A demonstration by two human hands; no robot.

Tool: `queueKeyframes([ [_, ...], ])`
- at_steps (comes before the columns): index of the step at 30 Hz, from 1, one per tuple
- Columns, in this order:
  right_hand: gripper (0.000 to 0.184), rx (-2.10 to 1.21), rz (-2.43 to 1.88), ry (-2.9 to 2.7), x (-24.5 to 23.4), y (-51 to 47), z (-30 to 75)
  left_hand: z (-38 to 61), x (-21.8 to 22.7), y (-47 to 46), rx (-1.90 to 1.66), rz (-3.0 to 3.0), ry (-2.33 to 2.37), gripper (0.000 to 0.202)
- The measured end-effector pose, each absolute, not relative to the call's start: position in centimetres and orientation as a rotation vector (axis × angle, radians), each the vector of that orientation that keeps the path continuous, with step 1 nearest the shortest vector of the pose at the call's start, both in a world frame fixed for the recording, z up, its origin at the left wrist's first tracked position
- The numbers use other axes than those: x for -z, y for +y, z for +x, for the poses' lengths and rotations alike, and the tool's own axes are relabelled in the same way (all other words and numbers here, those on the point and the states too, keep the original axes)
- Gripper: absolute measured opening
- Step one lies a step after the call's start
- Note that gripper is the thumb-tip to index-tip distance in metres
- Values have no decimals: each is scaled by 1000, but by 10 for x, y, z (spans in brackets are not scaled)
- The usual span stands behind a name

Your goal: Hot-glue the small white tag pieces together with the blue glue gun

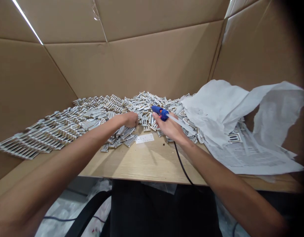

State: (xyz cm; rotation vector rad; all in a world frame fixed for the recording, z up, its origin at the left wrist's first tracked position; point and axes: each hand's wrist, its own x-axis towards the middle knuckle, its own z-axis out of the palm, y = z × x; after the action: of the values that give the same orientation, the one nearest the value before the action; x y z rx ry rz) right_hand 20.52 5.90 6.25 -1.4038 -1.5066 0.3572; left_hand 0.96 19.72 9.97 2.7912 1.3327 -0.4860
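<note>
A blue hot glue gun is in my right hand, my fingers wrapped round its handle. A pale glue stick sticks out of its back end, and a black cord runs from it over the table's front edge. My left hand is closed beside a heap of small white-and-wood pieces; whatever its fingers hold, if anything, is hidden. A few pieces with cut-out, window-like shapes lie between my hands. Just in front of them rests a small white printed card.
Stacked rows of similar pieces spread along the left. Crumpled white paper and a printed sheet cover pieces on the right. Cardboard walls enclose the wooden table at the back and sides. A black chair arm is below.
</note>
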Motion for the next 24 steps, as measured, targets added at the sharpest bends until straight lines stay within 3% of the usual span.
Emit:
queueKeyframes([
  [6,48,-366,-1396,-1472,-60,63,209,14,-101,196,467,2804,1413,20],
  [13,49,-388,-1395,-1438,-58,69,211,3,-102,215,226,2910,1739,45],
  [24,50,-366,-1404,-1483,-59,67,212,3,-96,224,443,2900,1769,44],
])
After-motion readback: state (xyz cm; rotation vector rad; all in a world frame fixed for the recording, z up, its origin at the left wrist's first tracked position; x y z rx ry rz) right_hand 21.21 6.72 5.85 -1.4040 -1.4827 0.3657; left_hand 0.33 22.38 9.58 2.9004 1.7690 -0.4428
